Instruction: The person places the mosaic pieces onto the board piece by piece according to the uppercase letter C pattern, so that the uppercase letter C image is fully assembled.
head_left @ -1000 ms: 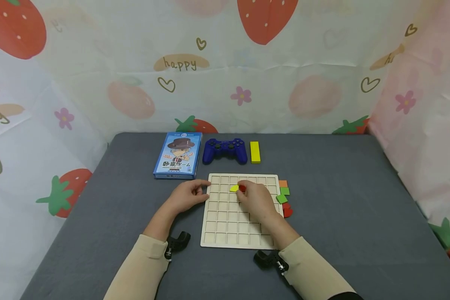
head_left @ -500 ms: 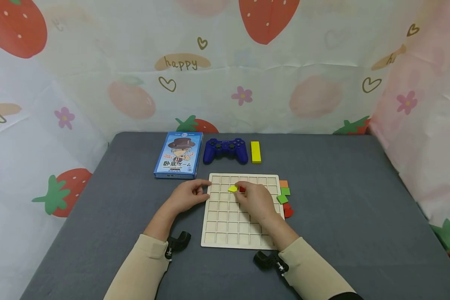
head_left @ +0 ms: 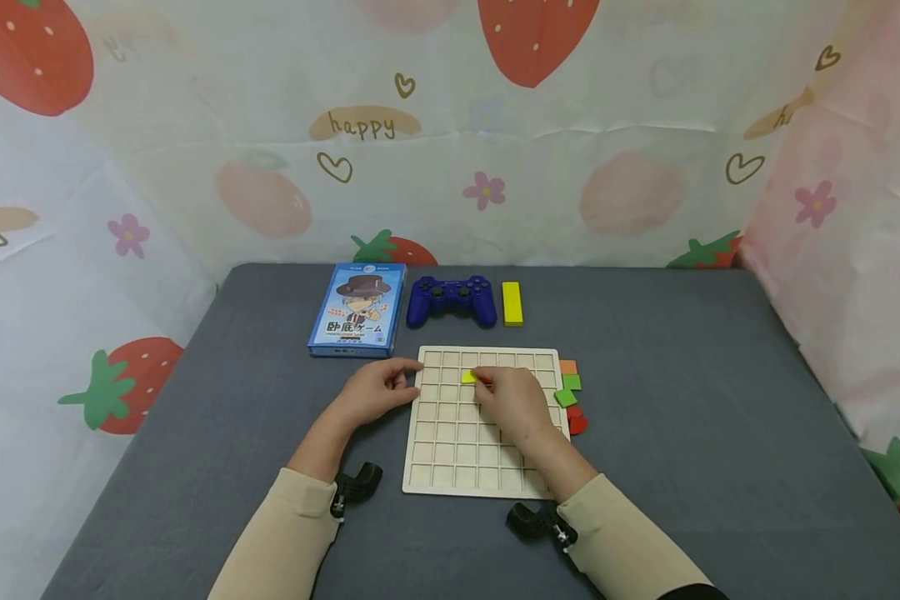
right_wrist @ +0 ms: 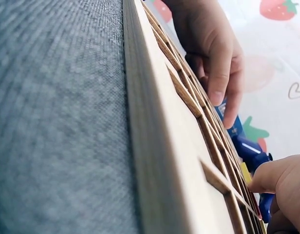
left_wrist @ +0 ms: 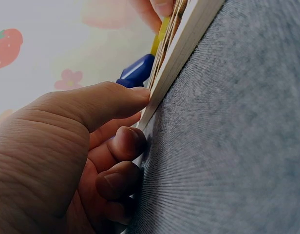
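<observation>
"Where's the yellow tile (head_left: 468,377)?"

"On the far part of the wooden grid board (head_left: 442,454), just left of the right hand's (head_left: 516,404) fingertips. Those fingers curl down at it; whether they pinch it or only press, I can't tell."

"And the left hand (head_left: 371,396)?"

"Relaxed, thumb and finger spread against the board's left edge, gripping nothing that I can see."

"What could spoil this?"

"If the right hand pushes off-centre, the tile could tip and catch on a divider. A sideways nudge could unseat the red piece (head_left: 485,381) peeking out beneath the same fingertips. If the left hand's touch is too light, the board may slide over the desk (head_left: 682,400). And a wide swing could sweep away the green tile (head_left: 565,398), right of the right hand at the board's edge."

"Which way does the yellow tile lie?"

"Its visible edges look roughly in line with the dividers. Its right end is lost at the fingers, so I can't name a long axis. The board's sides run away from the person, between the two hands; foreshortening hides whether that's its longer direction."
</observation>
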`<state>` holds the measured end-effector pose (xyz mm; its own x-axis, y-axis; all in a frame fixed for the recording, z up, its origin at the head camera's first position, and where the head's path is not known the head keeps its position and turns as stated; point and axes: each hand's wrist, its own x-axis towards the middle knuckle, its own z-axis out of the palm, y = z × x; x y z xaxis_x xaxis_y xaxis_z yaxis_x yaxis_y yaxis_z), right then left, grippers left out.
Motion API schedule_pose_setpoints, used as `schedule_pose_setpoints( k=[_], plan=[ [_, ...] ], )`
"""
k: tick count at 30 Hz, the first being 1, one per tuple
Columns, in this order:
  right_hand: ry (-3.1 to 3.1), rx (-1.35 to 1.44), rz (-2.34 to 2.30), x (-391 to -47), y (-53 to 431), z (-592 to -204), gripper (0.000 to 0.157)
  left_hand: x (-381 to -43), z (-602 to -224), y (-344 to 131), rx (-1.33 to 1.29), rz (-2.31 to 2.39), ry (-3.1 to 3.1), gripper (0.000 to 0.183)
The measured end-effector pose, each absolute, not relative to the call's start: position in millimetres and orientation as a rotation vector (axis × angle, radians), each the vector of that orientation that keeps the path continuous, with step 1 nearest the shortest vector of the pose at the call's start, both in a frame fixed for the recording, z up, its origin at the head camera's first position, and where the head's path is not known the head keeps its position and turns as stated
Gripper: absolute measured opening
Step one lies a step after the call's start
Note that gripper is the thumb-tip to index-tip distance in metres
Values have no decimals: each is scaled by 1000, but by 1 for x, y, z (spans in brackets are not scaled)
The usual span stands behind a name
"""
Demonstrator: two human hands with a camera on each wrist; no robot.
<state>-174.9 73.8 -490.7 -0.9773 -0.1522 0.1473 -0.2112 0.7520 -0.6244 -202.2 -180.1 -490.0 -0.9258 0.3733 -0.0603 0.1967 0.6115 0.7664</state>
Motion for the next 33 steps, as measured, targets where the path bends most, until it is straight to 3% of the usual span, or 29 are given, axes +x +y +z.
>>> schedule_pose_setpoints(
  k=[14, 33],
  plan=[
    [-2806, 229, 1081, -173, 71, -492, 16, -204, -491, -180, 437, 1182, 2635, 40],
    [-2780, 397, 941, -169, 70, -494, 19, -203, -490, -181, 474, 1206, 2622, 39]
  ],
)
